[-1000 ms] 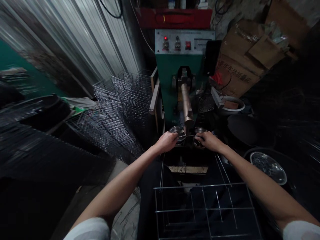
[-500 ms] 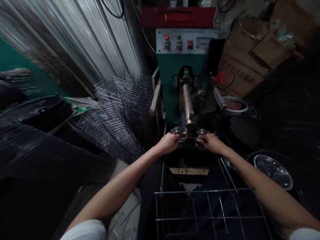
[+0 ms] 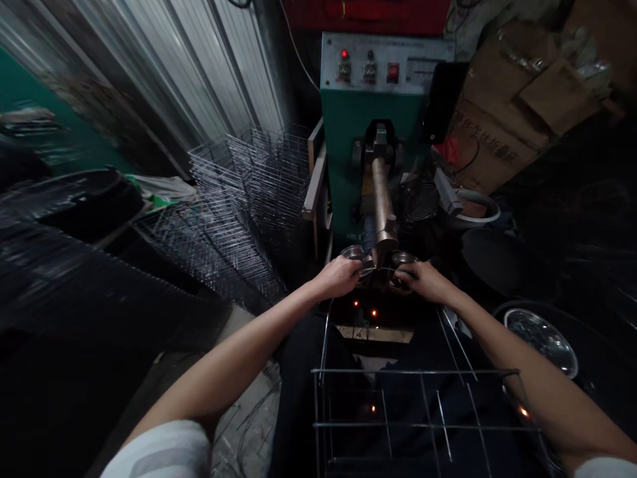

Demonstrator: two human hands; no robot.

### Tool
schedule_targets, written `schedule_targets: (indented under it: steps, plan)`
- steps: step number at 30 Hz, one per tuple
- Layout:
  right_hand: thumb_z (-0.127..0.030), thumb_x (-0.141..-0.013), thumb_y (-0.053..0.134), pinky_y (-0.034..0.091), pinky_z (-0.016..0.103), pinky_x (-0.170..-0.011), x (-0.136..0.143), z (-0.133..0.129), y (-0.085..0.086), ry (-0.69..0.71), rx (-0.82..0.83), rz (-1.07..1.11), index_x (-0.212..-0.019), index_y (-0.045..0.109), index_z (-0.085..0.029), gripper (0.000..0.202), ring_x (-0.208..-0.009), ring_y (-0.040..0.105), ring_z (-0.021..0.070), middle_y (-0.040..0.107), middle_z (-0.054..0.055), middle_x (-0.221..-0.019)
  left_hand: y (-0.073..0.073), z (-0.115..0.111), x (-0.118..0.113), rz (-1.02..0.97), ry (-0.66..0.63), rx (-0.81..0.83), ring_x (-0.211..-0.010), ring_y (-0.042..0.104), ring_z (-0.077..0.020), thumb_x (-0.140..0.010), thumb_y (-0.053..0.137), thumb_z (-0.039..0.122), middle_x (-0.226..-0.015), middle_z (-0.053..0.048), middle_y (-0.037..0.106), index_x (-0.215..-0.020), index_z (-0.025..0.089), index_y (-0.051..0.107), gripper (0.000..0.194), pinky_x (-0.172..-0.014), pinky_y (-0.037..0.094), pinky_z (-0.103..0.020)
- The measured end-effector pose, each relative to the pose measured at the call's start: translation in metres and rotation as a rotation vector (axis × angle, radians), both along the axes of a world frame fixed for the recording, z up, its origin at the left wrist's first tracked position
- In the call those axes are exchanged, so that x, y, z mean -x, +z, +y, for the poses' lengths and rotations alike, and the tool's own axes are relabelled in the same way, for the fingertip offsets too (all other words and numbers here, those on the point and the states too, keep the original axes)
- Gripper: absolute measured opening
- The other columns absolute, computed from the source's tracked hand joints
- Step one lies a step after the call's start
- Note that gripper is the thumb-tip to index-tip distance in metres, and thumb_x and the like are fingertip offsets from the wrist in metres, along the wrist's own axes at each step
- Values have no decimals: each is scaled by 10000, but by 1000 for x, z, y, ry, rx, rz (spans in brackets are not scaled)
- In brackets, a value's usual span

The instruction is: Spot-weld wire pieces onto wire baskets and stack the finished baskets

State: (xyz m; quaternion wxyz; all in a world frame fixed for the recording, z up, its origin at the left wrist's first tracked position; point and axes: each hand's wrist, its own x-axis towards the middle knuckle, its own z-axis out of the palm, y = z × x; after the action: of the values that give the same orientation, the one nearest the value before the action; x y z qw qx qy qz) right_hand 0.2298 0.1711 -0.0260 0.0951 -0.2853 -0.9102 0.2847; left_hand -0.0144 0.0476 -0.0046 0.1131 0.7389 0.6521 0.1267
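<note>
My left hand (image 3: 342, 275) and my right hand (image 3: 423, 279) are both closed at the far end of a wire rack (image 3: 378, 372), one on each side of the welding tip. A thin wire spans the gap between them, right under the spot welder's upper electrode arm (image 3: 382, 199). The rack's grid end hangs over my lap, its long side wires running up to my hands. Small round metal cups, a left one (image 3: 353, 251) and a right one (image 3: 403, 257), sit just behind my fingers. Glowing orange sparks (image 3: 374, 313) fall below the tip. My fingertips are partly hidden.
The green welder body (image 3: 343, 139) with its switch panel stands ahead. Stacked wire grids (image 3: 249, 192) lean at the left. On the right are a cardboard box (image 3: 490, 139), a dark round pan (image 3: 492, 262) and a shiny bowl (image 3: 541, 342) holding small metal pieces.
Orange sparks have appeared below the electrode and over the rack. The view has shifted slightly, with the welder higher and further right. Both hands keep their hold at the tip.
</note>
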Motion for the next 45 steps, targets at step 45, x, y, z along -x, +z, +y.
schedule_targets:
  steps: [45]
  plan:
    - [-718, -845, 628, 507, 309, -654, -8, -9, -12, -180, 278, 228, -857, 765, -183, 553, -739, 664, 227, 718, 58, -791, 0, 3, -6, -127, 112, 59, -909, 737, -266, -932, 532, 245, -924, -133, 764, -995, 154, 756, 250, -821, 521, -315]
